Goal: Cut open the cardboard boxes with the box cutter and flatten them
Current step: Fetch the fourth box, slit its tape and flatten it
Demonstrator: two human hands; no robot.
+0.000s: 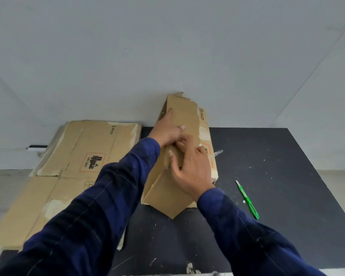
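cardboard box (184,120), half collapsed, at the centre of the dark bench (277,156); left hand (167,131) presses it, fingers spread; right hand (191,170) fingers curl round its fold. green box cutter (247,200) lies apart, right; flattened boxes (84,148) left.

Dark scuffed table (277,156) with flattened cardboard (84,148), half-collapsed box (167,196), green box cutter (247,199), perhaps a tape scrap (218,152).

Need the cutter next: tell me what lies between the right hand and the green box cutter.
In the head view, between right hand and box cutter: only the right edge of the cardboard box, then bare black table.
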